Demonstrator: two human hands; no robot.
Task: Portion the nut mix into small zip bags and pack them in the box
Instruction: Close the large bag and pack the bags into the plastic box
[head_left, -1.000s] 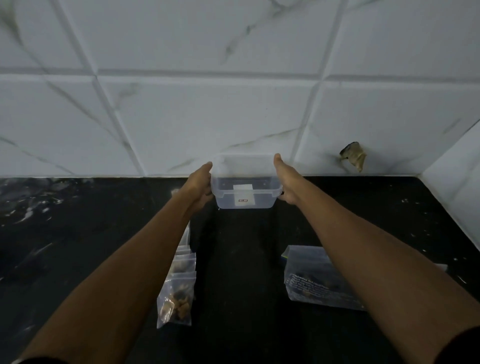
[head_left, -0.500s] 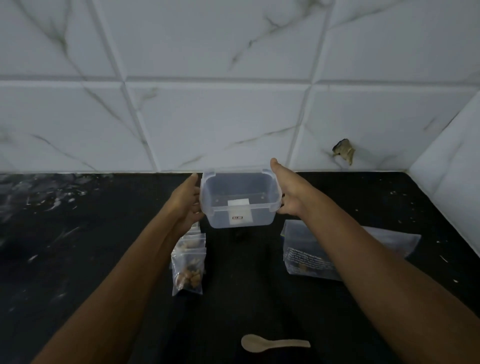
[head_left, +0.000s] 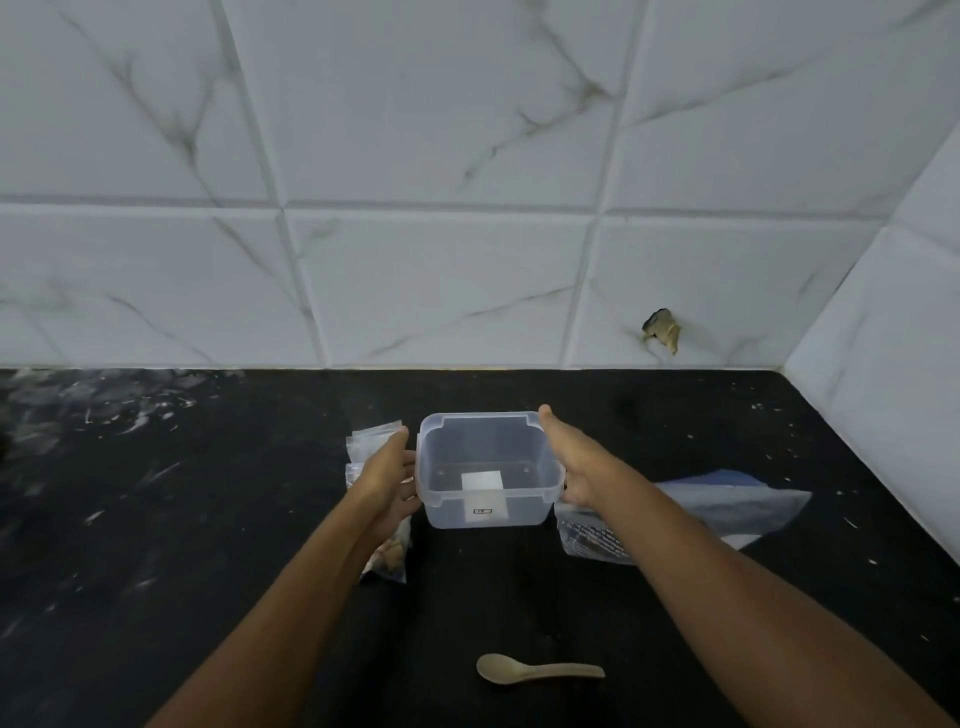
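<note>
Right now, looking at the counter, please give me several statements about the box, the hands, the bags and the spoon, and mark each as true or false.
1. Both hands, left hand and right hand, hold the clear box by its sides. True.
2. The box is full of zip bags. False: it has no bags inside.
3. The spoon lies nearer the camera than the box. True.
4. The small zip bags lie right of the box. False: they lie left of it.
5. A lid covers the box. False: it is open.

- One head-worn view looks forward and down over the black counter (head_left: 156, 545); it faces the tiled wall (head_left: 441, 291) behind the counter
- Counter near, just below the camera
</note>
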